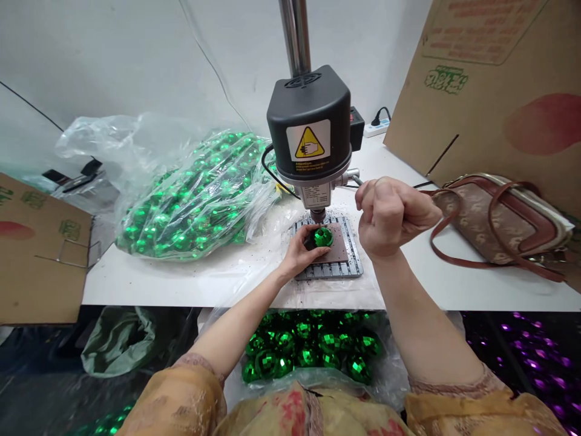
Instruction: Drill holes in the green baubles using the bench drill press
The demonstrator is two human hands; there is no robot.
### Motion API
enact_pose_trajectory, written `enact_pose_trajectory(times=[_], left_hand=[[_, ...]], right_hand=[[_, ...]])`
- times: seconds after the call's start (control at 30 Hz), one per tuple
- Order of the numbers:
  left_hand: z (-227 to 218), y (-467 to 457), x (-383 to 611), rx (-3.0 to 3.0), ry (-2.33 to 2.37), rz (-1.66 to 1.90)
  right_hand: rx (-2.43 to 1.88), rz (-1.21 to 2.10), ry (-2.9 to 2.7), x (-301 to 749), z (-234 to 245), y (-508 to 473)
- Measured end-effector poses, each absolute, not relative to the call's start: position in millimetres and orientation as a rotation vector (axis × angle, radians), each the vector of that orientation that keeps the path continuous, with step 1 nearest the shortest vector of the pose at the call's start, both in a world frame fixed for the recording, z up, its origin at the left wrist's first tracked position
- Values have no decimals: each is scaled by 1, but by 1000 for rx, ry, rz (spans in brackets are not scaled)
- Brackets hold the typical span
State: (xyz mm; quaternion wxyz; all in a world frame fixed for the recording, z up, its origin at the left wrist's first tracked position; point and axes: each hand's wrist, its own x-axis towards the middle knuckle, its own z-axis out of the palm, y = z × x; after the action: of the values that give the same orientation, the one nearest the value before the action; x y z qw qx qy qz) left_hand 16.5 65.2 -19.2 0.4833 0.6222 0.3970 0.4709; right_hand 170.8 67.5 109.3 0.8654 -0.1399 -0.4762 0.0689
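Note:
A shiny green faceted ball [323, 237] sits under the chuck of a bench drill press [309, 130]. My left hand [303, 251] grips it from the left side, thumb and fingers around it, on a brown pad [341, 242] over the slotted metal base [355, 266]. To the right of the drill head, my right hand [385, 212] is closed in a fist around the feed lever [356, 178]; only the lever's inner end shows. The chuck [318, 214] is just above the ball, and I cannot tell whether the bit touches it.
A clear plastic bag [190, 206] of green balls lies on the left of the white table [149, 281]. More green balls [313, 345] fill a lined container below the front edge. A handbag [508, 221] and a cardboard box [490, 91] stand right. Dark shavings lie around the base.

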Motion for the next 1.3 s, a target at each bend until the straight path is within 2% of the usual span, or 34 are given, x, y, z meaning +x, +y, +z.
enact_pose_trajectory(times=[0.3,0.5,0.63,0.7,0.8,0.93,1.03,1.17,1.3], left_hand=[[-19,65,16,1512,962,1141],[-16,61,17,1567,1109,1197],[-1,26,7,1725,1282,1273],[8,-5,-5,1884,1211,1119],[7,-56,-27,2099,914,670],[-27,-108,-45,2281,806,207],[-48,-123,-45,2346,818,107],[-30,-106,-43,2430,704,279],[4,-39,-50,2426,849,786]], right_hand=[[-213,84,-1035,170,100,65],[-424,266,-963,168,146,67],[-538,289,-1029,172,164,67],[-516,283,-1054,173,164,66],[-479,269,-1060,173,162,66],[-401,264,-1008,170,163,70],[-376,301,-996,171,163,70],[-438,307,-1012,173,160,69],[-448,266,-1043,174,155,70]])
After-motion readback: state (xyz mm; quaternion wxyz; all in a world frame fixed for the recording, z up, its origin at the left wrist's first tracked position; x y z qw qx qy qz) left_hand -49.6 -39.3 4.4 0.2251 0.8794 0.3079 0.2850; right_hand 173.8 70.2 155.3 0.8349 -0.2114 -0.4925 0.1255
